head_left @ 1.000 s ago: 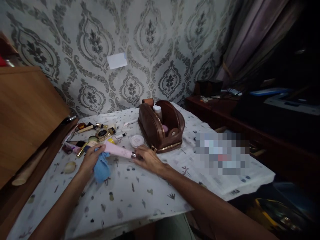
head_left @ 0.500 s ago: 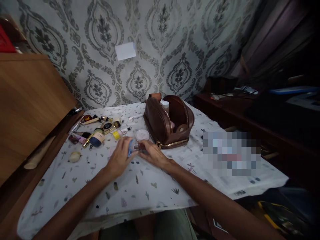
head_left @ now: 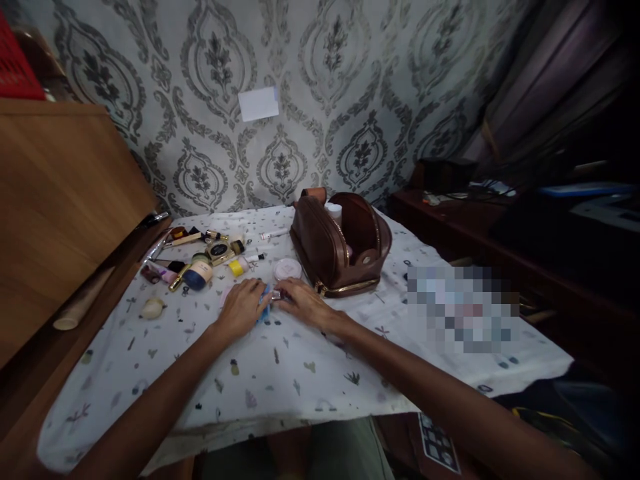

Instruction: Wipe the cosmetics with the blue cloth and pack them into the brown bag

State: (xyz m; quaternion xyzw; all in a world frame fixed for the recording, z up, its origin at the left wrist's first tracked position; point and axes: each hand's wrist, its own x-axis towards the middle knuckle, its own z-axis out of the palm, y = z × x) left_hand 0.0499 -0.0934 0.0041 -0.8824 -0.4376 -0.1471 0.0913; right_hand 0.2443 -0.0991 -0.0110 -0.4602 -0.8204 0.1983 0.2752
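Observation:
My left hand (head_left: 243, 308) is low over the cloth, its fingers closed over a light-blue, crumpled-looking piece (head_left: 263, 309) that is mostly hidden. Facing it, my right hand (head_left: 304, 303) pinches a small silvery, shiny object (head_left: 275, 295); its kind is too small to make out. The two hands nearly meet around these things. Just beyond my fingertips lies a round, clear-lidded compact (head_left: 287, 269). A brown toiletry bag (head_left: 320, 240) stands unzipped behind my right hand, with a white-capped container (head_left: 333, 212) inside.
Left of my hands lie a blue-and-cream jar (head_left: 198, 275), a yellow-labelled bottle (head_left: 239, 267), a gold-trimmed compact (head_left: 219, 250), brushes and a cream round item (head_left: 152, 308). A wooden cabinet (head_left: 65, 220) borders the left. A blurred-out patch (head_left: 463, 310) covers something at right.
Both hands have settled lower, and my left hand lies flatter over the light-blue piece. The view has shifted slightly; the bag and cosmetics stay in place.

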